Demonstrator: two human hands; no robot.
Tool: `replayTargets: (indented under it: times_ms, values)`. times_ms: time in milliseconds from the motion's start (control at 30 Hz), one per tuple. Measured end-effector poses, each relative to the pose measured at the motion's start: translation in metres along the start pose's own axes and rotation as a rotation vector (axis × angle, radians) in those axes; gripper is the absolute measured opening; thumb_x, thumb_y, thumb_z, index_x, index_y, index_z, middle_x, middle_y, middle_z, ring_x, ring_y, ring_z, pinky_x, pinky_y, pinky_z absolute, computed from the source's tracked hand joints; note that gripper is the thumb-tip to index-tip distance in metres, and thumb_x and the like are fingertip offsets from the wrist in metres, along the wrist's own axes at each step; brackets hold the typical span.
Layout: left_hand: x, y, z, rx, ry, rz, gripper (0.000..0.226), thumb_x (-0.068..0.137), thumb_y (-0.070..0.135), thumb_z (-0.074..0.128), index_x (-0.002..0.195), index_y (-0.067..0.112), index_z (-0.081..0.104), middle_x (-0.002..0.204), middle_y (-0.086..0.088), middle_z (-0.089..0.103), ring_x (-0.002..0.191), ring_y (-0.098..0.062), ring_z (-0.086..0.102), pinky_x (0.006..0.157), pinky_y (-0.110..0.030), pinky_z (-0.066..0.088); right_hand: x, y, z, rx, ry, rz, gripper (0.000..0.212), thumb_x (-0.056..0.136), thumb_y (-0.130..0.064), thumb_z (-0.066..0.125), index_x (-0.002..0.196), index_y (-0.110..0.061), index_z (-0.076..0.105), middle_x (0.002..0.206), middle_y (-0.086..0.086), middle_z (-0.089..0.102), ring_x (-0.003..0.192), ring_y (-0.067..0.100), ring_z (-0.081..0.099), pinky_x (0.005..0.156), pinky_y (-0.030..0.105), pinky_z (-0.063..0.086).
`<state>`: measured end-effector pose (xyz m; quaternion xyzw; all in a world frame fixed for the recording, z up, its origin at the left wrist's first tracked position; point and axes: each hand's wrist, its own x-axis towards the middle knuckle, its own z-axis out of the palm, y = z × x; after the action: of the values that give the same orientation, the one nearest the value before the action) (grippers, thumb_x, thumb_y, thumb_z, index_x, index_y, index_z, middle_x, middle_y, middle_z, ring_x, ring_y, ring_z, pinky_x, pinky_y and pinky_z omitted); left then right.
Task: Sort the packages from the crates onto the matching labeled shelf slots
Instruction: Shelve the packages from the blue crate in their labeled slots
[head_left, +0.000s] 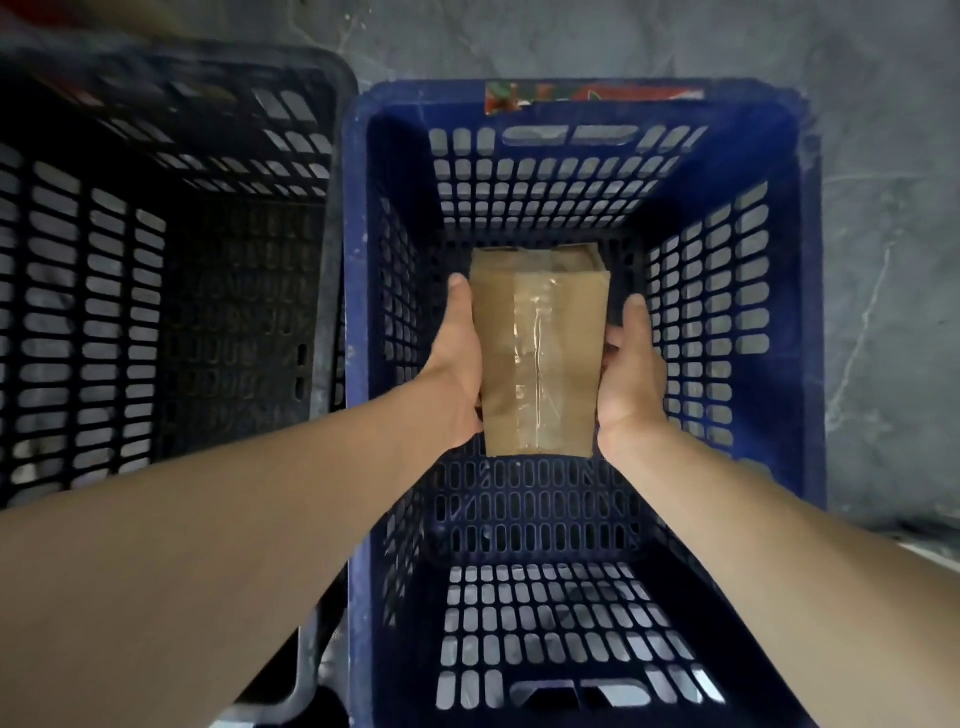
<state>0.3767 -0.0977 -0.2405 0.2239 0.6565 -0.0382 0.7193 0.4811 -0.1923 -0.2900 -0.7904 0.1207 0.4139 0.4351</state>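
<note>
Package (540, 358): brown cardboard box, long and narrow, lying inside the blue crate (358, 312) toward its far half. I am holding it between both hands. Whether its underside is touching the slotted bottom, I cannot tell.

Clear tape (535, 332): one glossy strip running lengthwise down the middle of the top face and catching the light.

Left grip (457, 374): I am pressing it against the left side of the package, thumb lying along the top left edge. The fingers are reaching down out of sight beneath the box, so this grip is clasping the package and not spread free.

Right grip (631, 379): I am clasping the right side of the package, thumb pointing toward the far wall, with the fingers curling in against the cardboard.

Blue crate: perforated plastic walls and bottom, standing on the grey floor (883, 260). My forearms are reaching down over its near rim.

Sticker (592, 96): a red and green strip lying on the crate's far rim, print too blurred to read.

Black crate (78, 312): same slotted build, standing just beside the blue crate on its left, interior too dark to make out.
</note>
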Motion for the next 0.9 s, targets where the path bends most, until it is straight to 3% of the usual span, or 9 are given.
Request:
replayTargets:
  times_ms: [67,133,233,300,433,500,633,767,900]
  values:
    - [-0.002,0.002,-0.003,-0.062,0.007,-0.013,0.084,0.087,0.086,0.027,0.140,0.027,0.055,0.134,-0.006,0.062,0.106,-0.028,0.062,0.085,-0.044,0.046,-0.010,-0.008,-0.003,0.048,0.014,0.026,0.088,0.067,-0.093,0.040,0.102,-0.020,0.076,0.108,0.002,0.077,0.103,0.023,0.071,0.103,0.055,0.051]
    - [-0.005,0.003,-0.006,-0.099,0.044,-0.015,0.084,0.088,0.085,0.029,0.142,0.026,0.053,0.129,-0.003,0.063,0.105,-0.028,0.061,0.082,-0.045,0.043,-0.011,-0.008,-0.007,0.088,-0.007,0.053,0.075,0.084,-0.084,0.039,0.088,-0.016,0.072,0.098,0.004,0.078,0.091,0.022,0.071,0.095,0.050,0.054]
    - [-0.011,0.002,-0.010,-0.074,0.063,-0.005,0.062,0.094,0.077,0.029,0.103,0.028,0.066,0.089,0.004,0.063,0.075,-0.018,0.056,0.060,-0.037,0.037,-0.011,-0.006,-0.014,0.143,-0.029,0.073,0.059,0.097,-0.069,0.046,0.075,-0.017,0.061,0.092,0.002,0.074,0.086,0.019,0.067,0.081,0.043,0.047]
    - [-0.012,-0.002,-0.013,-0.058,0.045,0.001,0.058,0.095,0.075,0.030,0.100,0.029,0.066,0.093,0.002,0.066,0.075,-0.017,0.056,0.063,-0.037,0.036,-0.013,-0.003,-0.020,0.116,-0.042,0.059,0.051,0.098,-0.060,0.052,0.068,-0.019,0.054,0.086,0.001,0.071,0.083,0.018,0.065,0.076,0.041,0.045]
    - [-0.010,-0.011,-0.020,-0.034,0.032,-0.017,0.071,0.094,0.075,0.035,0.126,0.020,0.065,0.117,-0.006,0.071,0.086,-0.021,0.061,0.081,-0.039,0.034,-0.015,0.005,-0.026,0.035,-0.051,0.086,0.044,0.097,-0.057,0.055,0.073,-0.022,0.066,0.087,0.002,0.075,0.092,0.028,0.071,0.084,0.043,0.052]
    - [-0.008,-0.017,-0.023,-0.013,0.027,-0.038,0.071,0.094,0.075,0.034,0.113,0.016,0.068,0.107,-0.008,0.073,0.087,-0.024,0.064,0.081,-0.039,0.037,-0.018,0.010,-0.030,0.032,-0.080,0.128,0.044,0.097,-0.059,0.054,0.078,-0.022,0.069,0.089,0.004,0.075,0.091,0.030,0.075,0.078,0.042,0.060]
    - [-0.010,-0.028,-0.025,0.028,0.032,-0.120,0.067,0.092,0.078,0.035,0.085,0.017,0.061,0.090,-0.007,0.070,0.090,-0.030,0.067,0.088,-0.047,0.054,-0.026,0.021,-0.037,0.030,-0.138,0.246,0.069,0.076,-0.072,0.061,0.109,-0.013,0.076,0.111,0.016,0.078,0.098,0.039,0.076,0.089,0.063,0.059]
    - [-0.015,-0.036,-0.025,0.046,-0.006,-0.165,0.071,0.090,0.080,0.036,0.102,0.018,0.067,0.101,-0.010,0.073,0.097,-0.033,0.069,0.079,-0.047,0.057,-0.031,0.030,-0.043,0.025,-0.188,0.294,0.040,0.099,-0.052,0.055,0.085,-0.020,0.073,0.079,0.006,0.077,0.076,0.030,0.073,0.064,0.037,0.059]
    - [-0.017,-0.041,-0.026,0.085,-0.009,-0.161,0.054,0.097,0.067,0.040,0.101,0.019,0.065,0.097,-0.009,0.071,0.093,-0.030,0.067,0.073,-0.043,0.052,-0.035,0.037,-0.051,0.021,-0.275,0.282,0.033,0.099,-0.038,0.054,0.080,-0.016,0.070,0.071,0.007,0.071,0.066,0.028,0.067,0.064,0.034,0.053]
